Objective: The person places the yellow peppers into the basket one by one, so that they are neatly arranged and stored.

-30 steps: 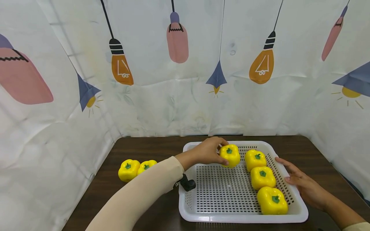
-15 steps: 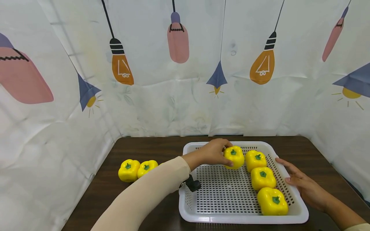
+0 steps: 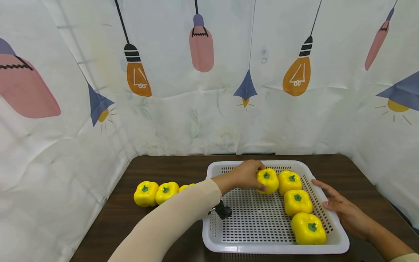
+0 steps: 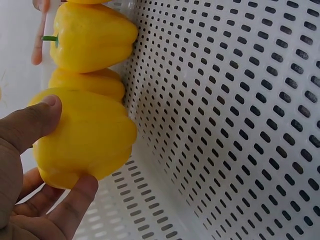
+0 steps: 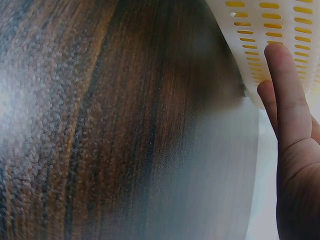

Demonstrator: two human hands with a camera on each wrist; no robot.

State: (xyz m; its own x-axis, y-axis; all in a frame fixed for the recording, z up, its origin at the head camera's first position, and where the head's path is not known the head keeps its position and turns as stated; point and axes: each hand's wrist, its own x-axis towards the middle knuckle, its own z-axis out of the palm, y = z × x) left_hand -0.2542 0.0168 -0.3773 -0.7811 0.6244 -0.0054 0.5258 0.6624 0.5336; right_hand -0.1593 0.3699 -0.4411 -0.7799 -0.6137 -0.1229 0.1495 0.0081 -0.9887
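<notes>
In the head view my left hand holds a yellow bell pepper with a green stem inside the white perforated basket. Thumb and fingers grip the pepper's sides in the left wrist view, where the pepper overlaps another behind it. Three more yellow bell peppers line the basket's right side: a far one, a middle one and a near one. My right hand rests at the basket's right rim; the right wrist view shows its fingers extended along the slotted wall.
Left of the basket, yellow bell peppers stand in a row on the dark wooden table, partly hidden by my left sleeve. A white curtain printed with lamps surrounds the table's back and sides.
My left hand has carried the bell pepper right and slightly nearer, up beside the far pepper in the row. A third pepper on the table now shows past the sleeve. The right hand stays put.
</notes>
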